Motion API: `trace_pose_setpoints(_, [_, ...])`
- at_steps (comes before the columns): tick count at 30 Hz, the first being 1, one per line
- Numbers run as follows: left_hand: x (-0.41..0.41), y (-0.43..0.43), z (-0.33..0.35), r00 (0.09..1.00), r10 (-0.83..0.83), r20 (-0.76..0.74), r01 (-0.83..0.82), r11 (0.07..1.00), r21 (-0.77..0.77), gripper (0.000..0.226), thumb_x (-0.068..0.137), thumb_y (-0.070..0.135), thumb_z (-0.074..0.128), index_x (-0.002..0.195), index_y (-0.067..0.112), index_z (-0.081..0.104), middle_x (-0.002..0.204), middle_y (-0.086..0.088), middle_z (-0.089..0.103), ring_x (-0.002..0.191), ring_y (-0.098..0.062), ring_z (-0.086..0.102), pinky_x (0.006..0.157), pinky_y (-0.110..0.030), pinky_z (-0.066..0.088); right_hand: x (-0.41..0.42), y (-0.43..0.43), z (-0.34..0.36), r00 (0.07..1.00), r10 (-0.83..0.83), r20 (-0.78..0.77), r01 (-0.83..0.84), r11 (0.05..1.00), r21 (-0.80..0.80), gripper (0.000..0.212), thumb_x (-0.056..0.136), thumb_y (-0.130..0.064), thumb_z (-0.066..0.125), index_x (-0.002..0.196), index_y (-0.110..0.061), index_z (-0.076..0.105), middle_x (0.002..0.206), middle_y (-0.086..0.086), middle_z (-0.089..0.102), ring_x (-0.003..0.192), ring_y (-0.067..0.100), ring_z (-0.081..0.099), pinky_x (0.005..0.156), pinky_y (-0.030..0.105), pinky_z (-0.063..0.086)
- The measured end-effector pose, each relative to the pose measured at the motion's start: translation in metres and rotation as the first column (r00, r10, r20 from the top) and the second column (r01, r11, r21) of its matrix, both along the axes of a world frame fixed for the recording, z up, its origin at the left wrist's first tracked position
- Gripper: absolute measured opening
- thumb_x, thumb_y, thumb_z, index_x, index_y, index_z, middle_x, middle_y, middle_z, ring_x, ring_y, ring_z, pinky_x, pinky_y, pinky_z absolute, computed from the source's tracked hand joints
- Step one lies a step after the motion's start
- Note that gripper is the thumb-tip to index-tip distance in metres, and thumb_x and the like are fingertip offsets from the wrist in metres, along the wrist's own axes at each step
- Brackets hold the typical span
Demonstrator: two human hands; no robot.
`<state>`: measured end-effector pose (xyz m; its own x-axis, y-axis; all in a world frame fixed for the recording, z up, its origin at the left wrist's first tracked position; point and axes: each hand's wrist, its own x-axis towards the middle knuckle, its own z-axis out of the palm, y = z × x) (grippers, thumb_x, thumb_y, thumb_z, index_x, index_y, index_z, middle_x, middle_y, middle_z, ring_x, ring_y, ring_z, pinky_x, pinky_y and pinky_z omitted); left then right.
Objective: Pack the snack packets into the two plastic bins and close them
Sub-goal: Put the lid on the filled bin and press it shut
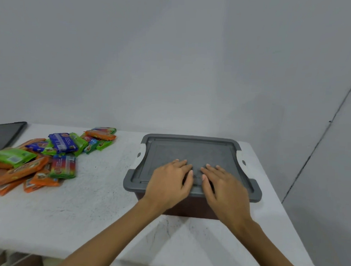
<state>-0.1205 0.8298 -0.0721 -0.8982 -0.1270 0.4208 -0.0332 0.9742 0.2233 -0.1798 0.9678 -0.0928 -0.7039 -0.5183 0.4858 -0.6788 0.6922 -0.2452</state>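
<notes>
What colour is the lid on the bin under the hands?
Dark grey lid, seen in the head view.

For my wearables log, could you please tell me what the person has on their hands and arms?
Nothing shows. The left hand and right hand are bare: no gloves, rings or watch. Both forearms are uncovered to the frame's edge, no sleeve in view. Nails look short.

You had the dark brown plastic bin (pixel 189 209) standing upright towards the right end of the white table (pixel 90 209), its flat grey plastic lid (pixel 190 151) seated level on top. Your heap of orange, green and blue foil snack packets (pixel 38 159) lay well apart to its left, overlapping, unpacked.
</notes>
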Motion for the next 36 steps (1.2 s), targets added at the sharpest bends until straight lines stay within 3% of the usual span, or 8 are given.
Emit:
trace_pose_setpoints(3, [-0.005,-0.001,0.000,0.997,-0.022,-0.075,0.019,0.999,-0.039,0.050,0.086,0.039,0.028,0.095,0.016,0.072,0.096,-0.001,0.072,0.089,-0.017,0.069,0.066,-0.027,0.054,-0.006,-0.003,0.003,1.000,-0.015,0.009,0.015,1.000,0.023,0.046,0.087,-0.039,0.033,0.101,-0.022,0.073,0.105,-0.003,0.073,0.098,0.016,0.069,0.075,0.030,0.057])
trace_pose_setpoints(6, [-0.011,-0.008,-0.002,0.998,0.001,-0.058,-0.005,0.997,-0.081,0.043,0.085,0.037,0.034,0.086,0.018,0.073,0.087,0.002,0.073,0.079,-0.014,0.069,0.056,-0.023,0.052,-0.010,-0.008,0.003,0.999,-0.035,-0.032,0.036,0.998,0.046,0.043,0.085,-0.037,0.035,0.098,-0.022,0.073,0.101,-0.004,0.073,0.093,0.016,0.070,0.069,0.028,0.057])
trace_pose_setpoints(13, [-0.051,-0.028,0.004,0.999,-0.033,-0.027,0.032,0.999,-0.042,0.060,0.084,0.044,0.019,0.102,0.015,0.069,0.103,-0.002,0.069,0.092,-0.019,0.065,0.068,-0.030,0.050,-0.049,-0.032,0.006,0.998,-0.040,-0.039,0.040,0.999,0.002,0.044,0.084,-0.036,0.033,0.097,-0.022,0.073,0.100,-0.004,0.073,0.091,0.015,0.069,0.061,0.026,0.055])
trace_pose_setpoints(18, [-0.095,-0.056,0.003,0.999,-0.033,0.001,0.033,0.999,-0.025,0.052,0.085,0.037,0.028,0.110,0.014,0.066,0.113,-0.002,0.066,0.100,-0.020,0.063,0.077,-0.032,0.049,-0.089,-0.057,0.005,0.997,-0.065,-0.034,0.065,0.998,0.000,0.048,0.084,-0.037,0.030,0.099,-0.021,0.073,0.101,-0.003,0.073,0.092,0.017,0.068,0.062,0.026,0.054])
trace_pose_setpoints(26, [-0.166,-0.089,-0.001,1.000,-0.008,-0.006,0.008,1.000,-0.018,0.052,0.085,0.035,0.027,0.109,0.013,0.067,0.111,-0.003,0.066,0.094,-0.021,0.063,0.072,-0.031,0.048,-0.159,-0.089,0.003,0.996,-0.073,-0.054,0.074,0.997,0.009,0.042,0.086,-0.032,0.036,0.107,-0.019,0.070,0.109,0.000,0.070,0.100,0.020,0.065,0.068,0.030,0.053])
trace_pose_setpoints(36, [-0.213,-0.111,-0.002,1.000,-0.023,-0.015,0.022,0.999,-0.034,0.053,0.084,0.035,0.025,0.108,0.011,0.065,0.103,-0.007,0.066,0.085,-0.024,0.063,0.067,-0.030,0.043,-0.205,-0.111,0.004,0.996,-0.063,-0.069,0.064,0.998,0.020,0.054,0.085,-0.037,0.022,0.111,-0.019,0.066,0.109,0.000,0.068,0.099,0.019,0.062,0.069,0.029,0.049])
